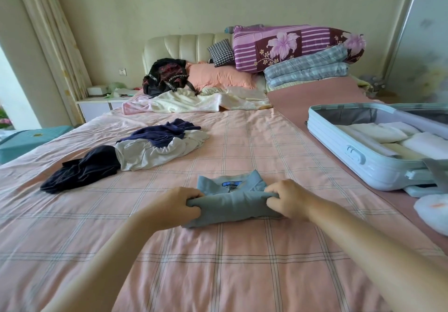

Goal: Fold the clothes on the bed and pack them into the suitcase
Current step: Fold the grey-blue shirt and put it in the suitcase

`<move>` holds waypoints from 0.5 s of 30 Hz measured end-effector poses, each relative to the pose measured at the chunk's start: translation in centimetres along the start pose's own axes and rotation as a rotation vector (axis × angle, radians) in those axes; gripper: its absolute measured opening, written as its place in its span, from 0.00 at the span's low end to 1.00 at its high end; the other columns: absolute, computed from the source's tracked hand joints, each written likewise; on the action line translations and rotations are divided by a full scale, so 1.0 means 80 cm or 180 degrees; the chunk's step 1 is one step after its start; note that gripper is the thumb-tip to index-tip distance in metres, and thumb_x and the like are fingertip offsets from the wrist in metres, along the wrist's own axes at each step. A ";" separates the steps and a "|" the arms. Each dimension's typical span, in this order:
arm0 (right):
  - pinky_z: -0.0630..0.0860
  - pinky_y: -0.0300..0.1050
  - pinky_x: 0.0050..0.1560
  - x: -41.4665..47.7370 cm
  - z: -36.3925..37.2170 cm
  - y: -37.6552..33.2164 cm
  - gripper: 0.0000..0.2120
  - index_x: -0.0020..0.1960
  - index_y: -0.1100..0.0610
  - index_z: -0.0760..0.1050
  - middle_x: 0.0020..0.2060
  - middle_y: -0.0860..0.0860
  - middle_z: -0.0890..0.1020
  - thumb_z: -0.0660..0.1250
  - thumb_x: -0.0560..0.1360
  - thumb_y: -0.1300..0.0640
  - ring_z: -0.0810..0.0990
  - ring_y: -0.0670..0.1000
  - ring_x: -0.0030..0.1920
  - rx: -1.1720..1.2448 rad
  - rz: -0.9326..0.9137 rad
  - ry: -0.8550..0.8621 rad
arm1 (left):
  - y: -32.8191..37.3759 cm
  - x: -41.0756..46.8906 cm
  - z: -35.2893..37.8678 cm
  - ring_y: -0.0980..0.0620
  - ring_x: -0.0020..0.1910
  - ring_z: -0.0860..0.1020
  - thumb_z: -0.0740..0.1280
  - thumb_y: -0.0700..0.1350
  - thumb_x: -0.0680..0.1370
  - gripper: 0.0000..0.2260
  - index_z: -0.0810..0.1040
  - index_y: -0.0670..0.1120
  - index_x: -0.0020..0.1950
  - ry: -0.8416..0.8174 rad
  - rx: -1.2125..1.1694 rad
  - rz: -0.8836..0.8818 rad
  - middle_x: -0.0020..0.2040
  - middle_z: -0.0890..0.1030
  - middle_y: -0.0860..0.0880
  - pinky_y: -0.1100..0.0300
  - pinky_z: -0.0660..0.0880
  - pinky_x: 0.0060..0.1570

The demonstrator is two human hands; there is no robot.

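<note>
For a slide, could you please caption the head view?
Left hand and right hand grip a folded light-blue collared shirt on a pink checked bedsheet.

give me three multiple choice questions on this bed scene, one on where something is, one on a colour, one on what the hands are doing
1. Where does the open suitcase lie?
A. on the right side of the bed
B. on its left side
C. across its foot, nearest the person

2. What colour is the shirt being folded?
A. white
B. light blue
C. black

3. What are the left hand and right hand doing?
A. both grip the shirt
B. only one grips it
C. both lie open, holding nothing

Answers: 1 A, its pale shell rests at the right edge. 2 B, the collared cloth is light blue. 3 A, each hand pinches one end of the folded edge.
</note>
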State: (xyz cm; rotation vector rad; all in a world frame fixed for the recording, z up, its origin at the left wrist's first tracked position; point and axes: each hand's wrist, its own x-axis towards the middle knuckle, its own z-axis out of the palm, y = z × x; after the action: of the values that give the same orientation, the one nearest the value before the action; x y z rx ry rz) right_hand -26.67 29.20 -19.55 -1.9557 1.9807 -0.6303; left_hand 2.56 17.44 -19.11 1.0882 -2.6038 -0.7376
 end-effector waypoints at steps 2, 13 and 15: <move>0.63 0.45 0.34 0.005 -0.001 0.001 0.16 0.31 0.55 0.62 0.28 0.47 0.68 0.63 0.74 0.54 0.64 0.46 0.29 0.0107 0.0129 0.0016 | -0.003 0.003 -0.003 0.56 0.34 0.73 0.68 0.53 0.70 0.10 0.80 0.48 0.42 -0.0067 -0.0216 -0.0084 0.36 0.80 0.51 0.57 0.72 0.38; 0.68 0.50 0.58 0.061 0.033 0.005 0.24 0.71 0.50 0.67 0.64 0.51 0.72 0.65 0.76 0.54 0.73 0.55 0.62 -0.2033 0.0183 0.0789 | 0.026 0.059 0.039 0.49 0.63 0.72 0.67 0.44 0.75 0.18 0.77 0.54 0.65 0.1269 0.1660 0.0360 0.64 0.76 0.54 0.53 0.66 0.62; 0.67 0.51 0.61 0.065 0.040 0.001 0.29 0.75 0.51 0.63 0.69 0.51 0.69 0.62 0.75 0.59 0.71 0.56 0.66 -0.1910 -0.0042 0.0758 | 0.037 0.060 0.064 0.50 0.61 0.74 0.55 0.51 0.78 0.18 0.76 0.54 0.64 0.1184 0.1704 0.0472 0.63 0.78 0.55 0.53 0.66 0.62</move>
State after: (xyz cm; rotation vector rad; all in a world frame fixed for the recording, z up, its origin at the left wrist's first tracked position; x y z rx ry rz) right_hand -25.36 23.66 -21.80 -2.3061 2.5275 -0.2953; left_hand -4.51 17.63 -21.81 1.0152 -2.5605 0.2014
